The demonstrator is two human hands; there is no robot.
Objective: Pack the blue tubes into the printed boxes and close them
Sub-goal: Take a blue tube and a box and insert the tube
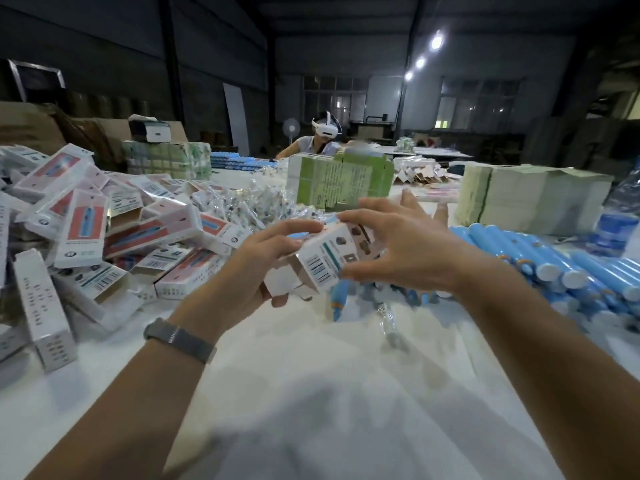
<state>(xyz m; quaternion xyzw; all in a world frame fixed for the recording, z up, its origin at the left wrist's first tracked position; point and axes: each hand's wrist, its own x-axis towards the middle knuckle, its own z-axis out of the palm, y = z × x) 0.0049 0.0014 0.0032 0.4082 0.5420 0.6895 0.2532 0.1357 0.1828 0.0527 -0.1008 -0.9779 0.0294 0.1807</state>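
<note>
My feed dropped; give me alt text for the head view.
Both hands, left and right, hold a printed box over the white table, its near flaps open. Boxes are piled left; blue tubes lie right.

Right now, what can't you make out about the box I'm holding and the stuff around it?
- Box, head view: contents hidden by its walls and both hands; print blurred.
- Blue tubes: row cut off by right edge.
- Clear packets: too small and blurred to identify.
</note>
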